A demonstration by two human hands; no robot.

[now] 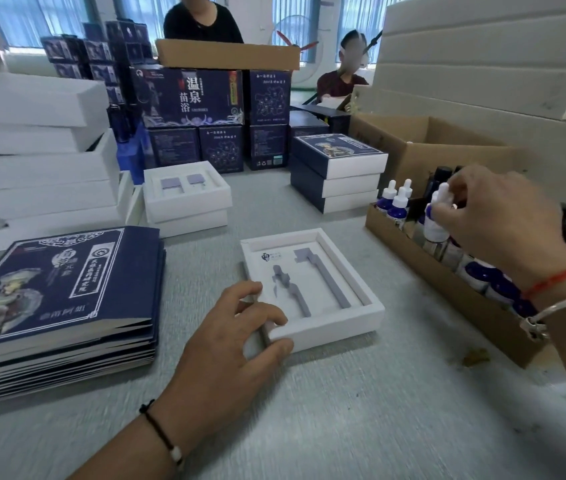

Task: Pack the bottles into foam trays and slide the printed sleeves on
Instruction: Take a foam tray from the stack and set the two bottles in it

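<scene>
**Left hand steadies the foam tray while the right lifts a dropper bottle**

Nearest the camera, in the lower middle of the frame, the left hand [240, 327] rests on the near-left corner of the white foam tray [343, 327]. Its fingers are loosely spread and curled over the tray's rim, the thumb pressed against the near outer wall, the fingertips lying on the foam just inside the edge. The tray sits flat on the grey table [361, 410], its two bottle-shaped cut-outs showing grey at the bottom and holding nothing.

At lower left lies a stack of flat printed sleeves [60, 292], navy with white ornament, just beside the left hand but not touching it.

On the right side of the frame the right hand [496, 220] reaches over a long cardboard box [447, 289] filled with bottles. Its thumb and fingers pinch a dropper bottle [435, 223] around its white-labelled body, the white dropper cap standing up just left of the fingertips. The bottle is upright, raised above its neighbours, well apart from the tray. More dropper bottles [397, 202] stand at the box's far end.

Further back, mid-frame, are two stacked foam trays [188, 199] and a pile of sleeved boxes [338, 171]. Beyond them stand navy printed cartons [188, 98], and two people at the top of the frame.
</scene>
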